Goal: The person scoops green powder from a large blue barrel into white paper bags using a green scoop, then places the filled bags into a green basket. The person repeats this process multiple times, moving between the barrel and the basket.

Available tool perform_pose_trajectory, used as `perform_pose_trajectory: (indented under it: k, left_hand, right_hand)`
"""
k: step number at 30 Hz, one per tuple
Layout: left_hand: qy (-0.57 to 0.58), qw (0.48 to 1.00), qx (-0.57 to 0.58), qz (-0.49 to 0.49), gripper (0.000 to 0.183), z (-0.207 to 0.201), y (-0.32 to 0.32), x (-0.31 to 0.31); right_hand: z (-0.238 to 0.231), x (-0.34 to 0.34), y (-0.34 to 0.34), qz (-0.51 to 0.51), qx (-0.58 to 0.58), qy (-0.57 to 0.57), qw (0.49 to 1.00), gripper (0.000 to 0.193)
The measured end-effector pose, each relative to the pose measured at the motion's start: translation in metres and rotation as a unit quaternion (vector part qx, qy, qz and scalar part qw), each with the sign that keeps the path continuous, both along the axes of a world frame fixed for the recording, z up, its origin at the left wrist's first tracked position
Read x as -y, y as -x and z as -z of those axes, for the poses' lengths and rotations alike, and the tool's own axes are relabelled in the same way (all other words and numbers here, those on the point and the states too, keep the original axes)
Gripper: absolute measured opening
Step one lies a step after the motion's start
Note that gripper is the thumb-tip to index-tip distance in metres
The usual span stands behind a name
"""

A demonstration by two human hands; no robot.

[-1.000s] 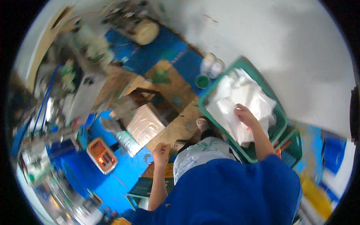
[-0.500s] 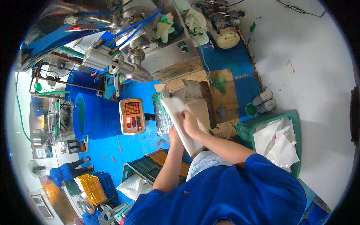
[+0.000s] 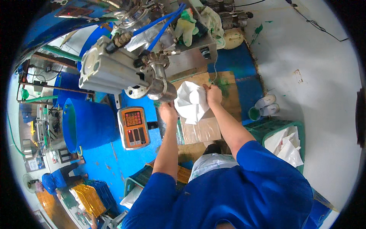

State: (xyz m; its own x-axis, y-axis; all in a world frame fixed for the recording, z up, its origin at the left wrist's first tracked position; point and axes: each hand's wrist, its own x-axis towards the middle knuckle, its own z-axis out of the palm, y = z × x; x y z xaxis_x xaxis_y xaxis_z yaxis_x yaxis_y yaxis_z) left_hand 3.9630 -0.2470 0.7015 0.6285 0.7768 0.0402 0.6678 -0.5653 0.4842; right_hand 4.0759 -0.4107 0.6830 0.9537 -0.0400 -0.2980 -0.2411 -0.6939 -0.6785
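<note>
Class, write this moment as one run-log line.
creased white plastic-looking bag: near silver tubular metal nozzle | left hand: at bag's left edge, grip unclear | right hand: holding bag's right edge

Scale (image 3: 134, 128): orange face, pale rim, dark displays, grid of red keys. Relative to scale: left, tub (image 3: 89, 124), deep blue. Around, floor (image 3: 98, 154), bright blue, brown scuffs. Right, bag (image 3: 191, 102), plain white; packet (image 3: 201, 132), pale tan, lighter streaks; cardboard (image 3: 232, 107), brown, blotched green. Farther right, crate (image 3: 263, 128), dark green; sheets (image 3: 284, 145) in it, white. Beyond, to the right, nozzle (image 3: 163, 90), silver-grey; glove (image 3: 186, 31), cream stained green. Nearer, to the right, shirt (image 3: 228, 187), plain royal blue; apron (image 3: 212, 166), off-white.
</note>
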Motion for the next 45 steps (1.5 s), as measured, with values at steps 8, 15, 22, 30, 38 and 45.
perform_pose_trajectory:
  k: [8, 15, 22, 30, 38, 45]
  left_hand:
    - [-0.055, 0.855, -0.350, 0.379, 0.065, 0.000, -0.032, 0.065]
    - [0.123, 0.768, -0.342, 0.527, 0.065, 0.027, -0.053, 0.037]
    - [0.156, 0.901, 0.014, 0.404, 0.021, -0.079, 0.047, 0.041]
    - [0.224, 0.797, -0.255, 0.499, 0.031, -0.025, 0.111, 0.065]
    - [0.235, 0.805, -0.313, 0.445, 0.029, -0.019, 0.091, 0.088]
    - [0.169, 0.780, -0.350, 0.491, 0.028, 0.002, 0.073, 0.133]
  right_hand:
    - [-0.018, -0.011, 0.015, -0.007, 0.067, -0.104, 0.992, 0.036]
    - [-0.020, -0.007, 0.018, 0.000, 0.057, -0.230, 0.972, 0.041]
    - [-0.023, 0.006, -0.007, 0.005, -0.069, -0.353, 0.933, 0.045]
    - [-0.003, 0.024, -0.035, 0.019, -0.149, -0.429, 0.891, 0.049]
    - [0.025, 0.150, 0.009, -0.049, 0.110, -0.257, 0.959, 0.025]
    - [0.084, 0.464, 0.156, 0.301, 0.027, 0.071, 0.950, 0.015]
